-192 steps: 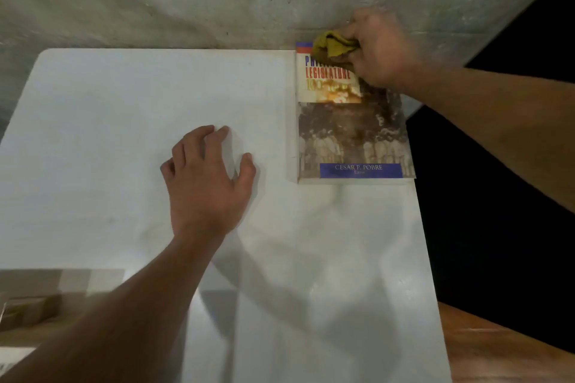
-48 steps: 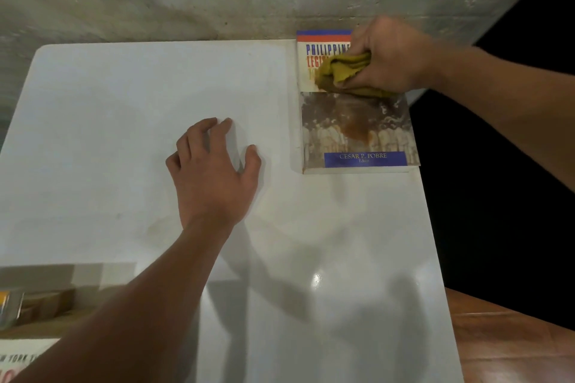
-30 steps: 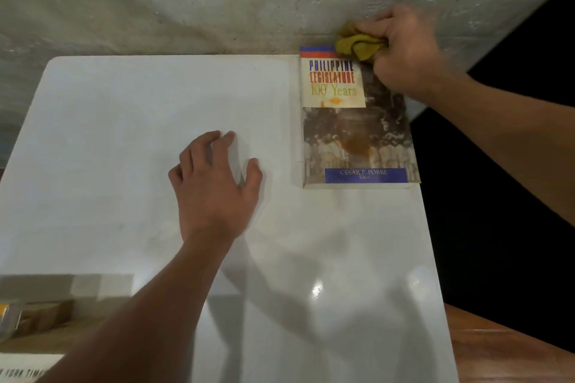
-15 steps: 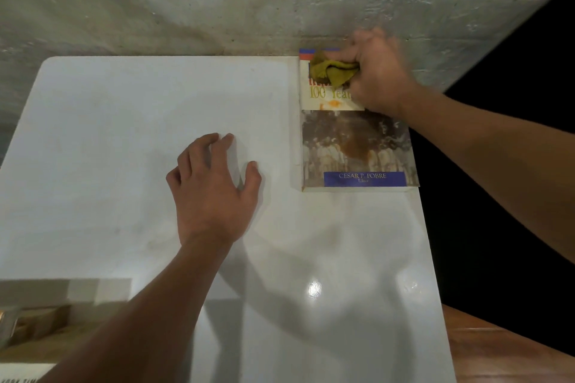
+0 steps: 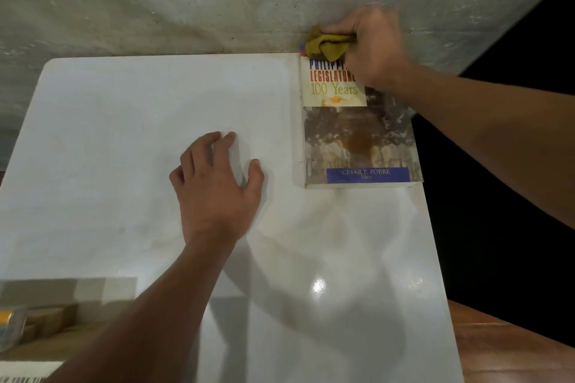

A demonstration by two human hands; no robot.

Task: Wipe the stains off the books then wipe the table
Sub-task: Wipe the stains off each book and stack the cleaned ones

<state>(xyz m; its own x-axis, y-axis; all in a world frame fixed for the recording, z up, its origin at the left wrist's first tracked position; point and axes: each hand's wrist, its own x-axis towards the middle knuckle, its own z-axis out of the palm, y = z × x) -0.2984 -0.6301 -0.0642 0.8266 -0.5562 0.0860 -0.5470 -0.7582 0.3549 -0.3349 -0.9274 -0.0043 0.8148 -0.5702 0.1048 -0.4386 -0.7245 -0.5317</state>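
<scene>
Bracing on the white table, my left hand lies flat with fingers spread, holding nothing. To its right, the book sits at the table's far right corner; a brown stain remains mid-cover. My right hand grips the bunched yellow cloth at the book's top edge. I judge book wiping unfinished and table wiping not started.

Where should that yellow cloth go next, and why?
Probably down the book toward the brownish stain mid-cover. The right hand holds the cloth at the cover's top edge, and the stain below looks unwiped.
</scene>
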